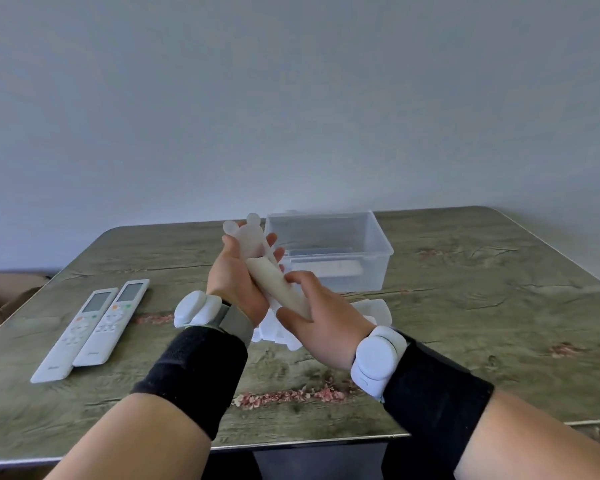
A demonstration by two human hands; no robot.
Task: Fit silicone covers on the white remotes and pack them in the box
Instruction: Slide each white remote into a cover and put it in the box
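Observation:
Above the table's middle, my left hand [238, 275] grips a translucent silicone cover [248, 233] with two round ears at its top. A white remote [278, 285] sticks out of the cover's lower end, and my right hand [321, 317] holds that end, thumb and fingers around it. Two bare white remotes [94, 327] lie side by side on the table at the left. The clear plastic box [329, 251] stands behind my hands, with a covered remote lying inside it.
A small heap of translucent silicone covers [371, 311] lies on the wood-pattern table [465, 306] under my hands. A cardboard box [0, 296] sits off the table's left edge. A plain wall rises behind the table.

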